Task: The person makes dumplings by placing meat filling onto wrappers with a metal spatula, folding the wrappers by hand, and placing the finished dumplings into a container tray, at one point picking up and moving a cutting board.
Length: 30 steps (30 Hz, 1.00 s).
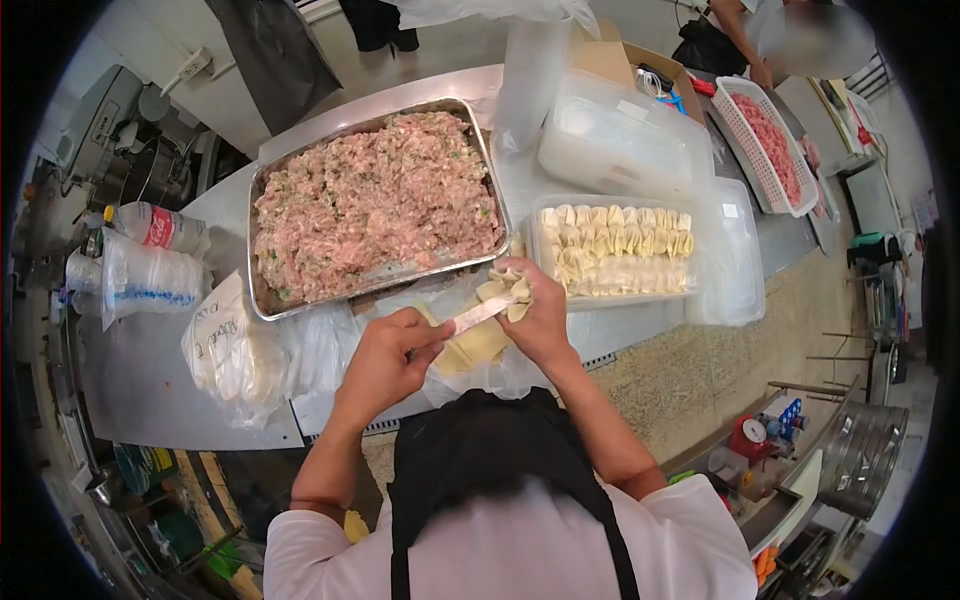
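Note:
My left hand [392,358] is closed on the near end of a flat spatula [478,317], a pale stick with pinkish smears. Its far end reaches to a folded dumpling wrapper [516,292], which my right hand [541,308] holds with curled fingers. Below both hands, round yellowish wrappers [470,350] lie on clear plastic. Just beyond stands a metal tray [262,296] heaped with ground meat filling [375,195] flecked with green. To the right of my right hand, a clear plastic container [610,297] holds rows of pleated dumplings [625,240].
Plastic-wrapped wrapper stacks [235,355] lie left of the tray, near a bottle [160,228] and bagged cups [155,278]. Clear lids [625,135] lie at the back right. Farther right, a white basket [733,120] holds raw meat, near another person's arm [735,30].

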Motion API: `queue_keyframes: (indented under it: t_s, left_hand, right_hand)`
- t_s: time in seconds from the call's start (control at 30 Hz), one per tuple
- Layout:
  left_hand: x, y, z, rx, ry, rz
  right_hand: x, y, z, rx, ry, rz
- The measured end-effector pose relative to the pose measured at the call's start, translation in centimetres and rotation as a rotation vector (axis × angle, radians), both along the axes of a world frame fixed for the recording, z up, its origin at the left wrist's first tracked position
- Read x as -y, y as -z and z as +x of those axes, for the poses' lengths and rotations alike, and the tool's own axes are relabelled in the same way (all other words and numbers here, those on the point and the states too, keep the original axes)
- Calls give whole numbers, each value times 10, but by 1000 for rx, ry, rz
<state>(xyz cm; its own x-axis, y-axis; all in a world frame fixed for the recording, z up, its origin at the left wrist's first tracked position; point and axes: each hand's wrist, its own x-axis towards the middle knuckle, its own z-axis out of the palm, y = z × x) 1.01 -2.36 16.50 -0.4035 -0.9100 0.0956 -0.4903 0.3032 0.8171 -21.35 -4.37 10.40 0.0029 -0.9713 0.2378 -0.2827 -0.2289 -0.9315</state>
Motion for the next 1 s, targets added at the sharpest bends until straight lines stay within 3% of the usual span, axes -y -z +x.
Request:
queue_keyframes:
  t_s: [0.1, 0.17, 0.3, 0.37, 0.4, 0.5, 0.6, 0.7, 0.8, 0.87, 0.93, 1.0]
  left_hand:
    - [1, -19, 21, 81, 9, 6]
    - [2, -30, 36, -68, -174, -76]
    - [1, -32, 61, -161, -358, -42]
    - [1, -20, 66, -192, -345, -39]
    - [0, -16, 66, -199, -343, -35]
    - [-4, -5, 63, -260, -381, 37]
    - [-6, 1, 61, -228, -385, 76]
    - [-8, 8, 62, -229, -378, 94]
    - [-9, 11, 63, -234, -385, 82]
    - [-11, 11, 66, -177, -390, 83]
    - [-11, 10, 66, -188, -399, 81]
    - [-13, 10, 64, -197, -412, 83]
  right_hand:
    - [2, 11, -6, -105, 9, -116]
    - [2, 9, -21, -176, 24, -138]
    - [5, 5, -88, 16, 368, -17]
    - [6, -9, -122, -50, 430, 240]
    - [7, -11, -135, -59, 433, 240]
    - [7, -15, -153, -479, 281, 252]
    - [4, -2, -150, -485, 82, 58]
    - [3, -22, -118, -501, 41, 221]
    - [8, 1, -103, -436, 179, 119]
    - [9, 4, -99, -325, 216, 190]
    - [11, 14, -100, -556, 243, 152]
    - [11, 18, -98, -582, 274, 201]
